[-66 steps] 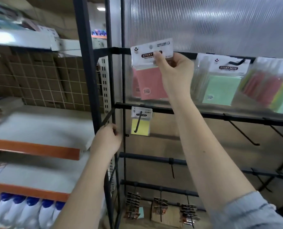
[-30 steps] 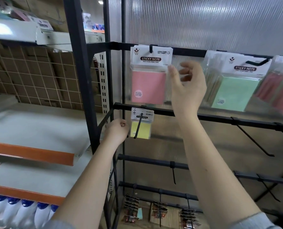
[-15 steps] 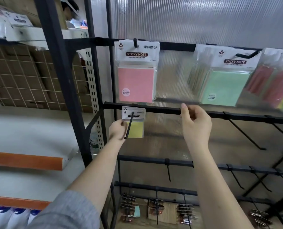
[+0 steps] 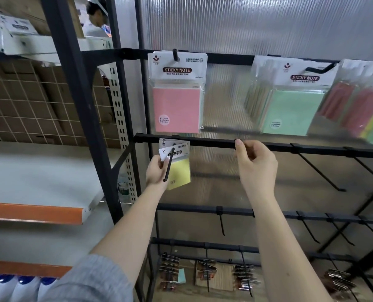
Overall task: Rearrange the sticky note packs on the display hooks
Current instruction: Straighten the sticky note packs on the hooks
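A pink sticky note pack (image 4: 176,110) hangs on the top bar's left hook. Right of it hang green packs (image 4: 290,110) and a row of red and yellow ones (image 4: 360,112). On the second bar (image 4: 214,142) small yellow packs (image 4: 180,171) hang on a black hook (image 4: 169,166). My left hand (image 4: 156,172) pinches the white header of the front yellow pack, which tilts forward on the hook. My right hand (image 4: 255,164) is at the second bar with its fingertip touching it, fingers curled; nothing shows in it.
Bare black hooks (image 4: 320,173) stick out along the second and third bars on the right. Binder clip packs (image 4: 207,271) hang on the bottom bar. A black upright post (image 4: 81,110) and white shelves with orange edges (image 4: 35,212) stand left. Blue-capped bottles (image 4: 17,286) sit bottom left.
My right hand let go of the pink pack, now hanging on the top hook, and dropped to the second bar. My left hand took hold of the front yellow pack and tilted it.
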`<state>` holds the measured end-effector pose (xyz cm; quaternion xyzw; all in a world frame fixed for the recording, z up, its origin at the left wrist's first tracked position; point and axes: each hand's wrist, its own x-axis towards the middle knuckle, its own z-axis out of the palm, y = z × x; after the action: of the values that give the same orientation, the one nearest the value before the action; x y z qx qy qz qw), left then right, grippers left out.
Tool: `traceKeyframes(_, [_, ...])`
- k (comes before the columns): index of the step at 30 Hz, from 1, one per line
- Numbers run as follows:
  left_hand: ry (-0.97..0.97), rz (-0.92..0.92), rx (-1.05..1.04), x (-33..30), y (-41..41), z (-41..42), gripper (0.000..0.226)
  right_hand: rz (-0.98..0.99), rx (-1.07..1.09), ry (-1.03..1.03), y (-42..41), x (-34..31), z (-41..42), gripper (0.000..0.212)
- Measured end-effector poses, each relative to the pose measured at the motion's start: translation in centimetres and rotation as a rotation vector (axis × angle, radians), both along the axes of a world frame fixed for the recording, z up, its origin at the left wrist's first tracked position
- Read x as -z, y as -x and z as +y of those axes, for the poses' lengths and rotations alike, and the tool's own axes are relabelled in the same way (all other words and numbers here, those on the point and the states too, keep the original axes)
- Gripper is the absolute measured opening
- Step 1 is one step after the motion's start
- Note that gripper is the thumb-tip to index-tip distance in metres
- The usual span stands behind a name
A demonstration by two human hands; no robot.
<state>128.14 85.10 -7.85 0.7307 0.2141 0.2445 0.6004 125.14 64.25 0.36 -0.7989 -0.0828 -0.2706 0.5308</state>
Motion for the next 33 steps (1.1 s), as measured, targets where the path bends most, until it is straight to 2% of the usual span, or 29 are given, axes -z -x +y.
traceKeyframes(2, [0.100,-0.084,0.020,-0.5,0.4,0.1,0.036,0.008,-0.003,0.028,0.3,0.1,-0.1,0.019])
traceKeyframes(4, [0.098,-0.061,-0.018,-0.8,1.1,0.2,0.036,0.028,-0.012,0.051,0.7,0.2,-0.1,0.020])
traceKeyframes(7, [-0.030,0.045,-0.057,-0.9,3.0,0.2,0.027,0.044,-0.024,0.067,1.4,0.5,-0.2,0.021])
traceKeyframes(12, [-0.246,-0.003,-0.078,-1.4,7.1,-0.2,0.026,0.062,-0.059,0.153,2.8,1.2,-0.1,0.022])
traceKeyframes(25, [-0.438,-0.019,-0.131,-2.7,12.8,-1.1,0.023,0.257,-0.109,0.263,1.5,5.4,2.7,0.025])
traceKeyframes(30, [-0.517,0.006,-0.245,-4.4,13.3,-0.4,0.018,0.377,-0.177,0.284,-1.5,6.0,5.1,0.034])
traceKeyframes(33, [-0.586,-0.002,-0.329,-5.5,13.8,-0.1,0.018,0.490,-0.202,0.223,-3.5,5.9,6.8,0.039])
